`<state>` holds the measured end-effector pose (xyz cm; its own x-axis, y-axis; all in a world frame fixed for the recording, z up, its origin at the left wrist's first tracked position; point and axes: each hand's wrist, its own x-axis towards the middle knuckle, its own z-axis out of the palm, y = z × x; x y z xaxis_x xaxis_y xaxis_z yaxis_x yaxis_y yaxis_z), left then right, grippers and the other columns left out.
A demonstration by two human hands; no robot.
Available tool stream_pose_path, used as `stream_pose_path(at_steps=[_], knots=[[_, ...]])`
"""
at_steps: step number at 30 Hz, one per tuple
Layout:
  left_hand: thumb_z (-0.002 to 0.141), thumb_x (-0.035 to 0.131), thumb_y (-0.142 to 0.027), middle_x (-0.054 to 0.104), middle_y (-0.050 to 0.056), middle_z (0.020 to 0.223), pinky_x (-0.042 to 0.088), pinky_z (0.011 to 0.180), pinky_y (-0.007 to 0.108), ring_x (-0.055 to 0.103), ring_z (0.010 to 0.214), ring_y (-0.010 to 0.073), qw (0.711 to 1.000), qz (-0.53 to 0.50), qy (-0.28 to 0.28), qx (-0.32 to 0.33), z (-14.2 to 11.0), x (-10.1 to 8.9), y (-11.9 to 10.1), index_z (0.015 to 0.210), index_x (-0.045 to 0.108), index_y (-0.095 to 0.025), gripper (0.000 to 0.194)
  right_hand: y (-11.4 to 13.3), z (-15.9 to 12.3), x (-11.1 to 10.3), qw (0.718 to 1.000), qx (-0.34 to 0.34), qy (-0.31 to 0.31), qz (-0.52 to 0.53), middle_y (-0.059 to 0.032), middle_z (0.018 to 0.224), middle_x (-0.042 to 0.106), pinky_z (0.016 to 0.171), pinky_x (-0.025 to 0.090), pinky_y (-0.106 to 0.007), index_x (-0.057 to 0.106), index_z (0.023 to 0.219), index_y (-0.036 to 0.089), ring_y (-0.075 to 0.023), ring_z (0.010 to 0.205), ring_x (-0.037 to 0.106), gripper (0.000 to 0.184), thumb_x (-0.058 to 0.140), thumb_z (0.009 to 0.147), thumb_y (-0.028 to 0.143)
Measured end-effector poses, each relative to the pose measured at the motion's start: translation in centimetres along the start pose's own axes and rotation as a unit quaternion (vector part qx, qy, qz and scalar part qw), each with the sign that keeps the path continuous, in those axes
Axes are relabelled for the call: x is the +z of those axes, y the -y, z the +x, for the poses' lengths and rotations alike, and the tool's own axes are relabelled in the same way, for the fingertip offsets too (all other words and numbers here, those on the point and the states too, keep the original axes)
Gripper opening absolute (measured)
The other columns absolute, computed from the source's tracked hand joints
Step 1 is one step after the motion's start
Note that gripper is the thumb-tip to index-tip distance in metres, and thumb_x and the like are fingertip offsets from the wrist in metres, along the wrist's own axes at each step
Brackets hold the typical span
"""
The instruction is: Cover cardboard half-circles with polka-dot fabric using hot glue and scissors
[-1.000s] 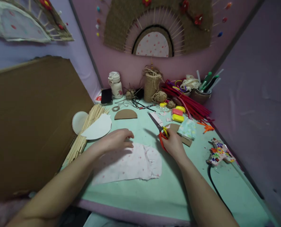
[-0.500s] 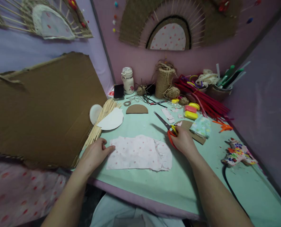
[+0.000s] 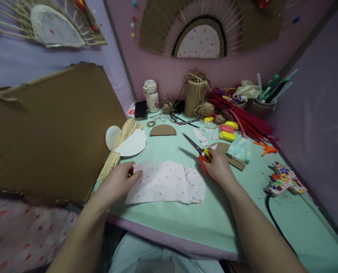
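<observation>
The dotted cloth [image 3: 163, 187] lies on the near part of the green surface [image 3: 169, 222], right before the person, seemingly so both hands can reach it. The left hand [image 3: 117, 184] pinches its left end between thumb and fingers, raising that end slightly; this grip probably gives control of the edge without bunching the rest, though the right end is creased. Beyond the cloth's right end, the right hand [image 3: 220, 166] has its fingers closed round the handles of the scissors [image 3: 196, 146], blades together and pointing away, likely to keep the tips clear of cloth and left hand. Past that hand, a floral cloth [image 3: 239, 149] rests on a cardboard piece [image 3: 237, 163], and a cardboard half-circle [image 3: 163, 131] lies farther back, apart from both hands. At the wall, the twine spool [image 3: 195, 98] stands upright, perhaps to save room.
</observation>
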<state>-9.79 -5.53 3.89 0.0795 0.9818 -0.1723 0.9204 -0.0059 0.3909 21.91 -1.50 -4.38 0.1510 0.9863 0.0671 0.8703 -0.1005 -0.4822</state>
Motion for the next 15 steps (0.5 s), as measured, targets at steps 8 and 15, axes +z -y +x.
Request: stream_pose_path(at_steps=[8, 15], knots=[[0.072, 0.063, -0.039, 0.066, 0.002, 0.070, 0.050, 0.069, 0.034, 0.064, 0.072, 0.0214, 0.851, -0.499, 0.128, -0.098, 3.4, -1.0, -3.0, 0.075, 0.061, -0.019, 0.021, 0.0, 0.1, -0.3, 1.000, 0.003, -0.007, 0.009, -0.0049, 0.069, 0.060, 0.053, 0.027, -0.026, 0.053, 0.077, 0.020, -0.0178, 0.060, 0.049, 0.017, 0.054, 0.084, 0.035], [0.089, 0.044, -0.036, 0.073, 0.003, 0.082, 0.049, 0.094, 0.050, 0.064, 0.107, 0.0298, 0.688, -0.710, -0.113, -0.100, 4.7, -6.2, -4.0, 0.099, 0.063, -0.016, 0.029, 0.2, 0.0, -0.5, 1.000, 0.004, -0.008, 0.018, -0.0048, 0.072, 0.061, 0.053, 0.025, -0.026, 0.053, 0.078, 0.020, -0.0168, 0.060, 0.049, 0.013, 0.053, 0.084, 0.032]])
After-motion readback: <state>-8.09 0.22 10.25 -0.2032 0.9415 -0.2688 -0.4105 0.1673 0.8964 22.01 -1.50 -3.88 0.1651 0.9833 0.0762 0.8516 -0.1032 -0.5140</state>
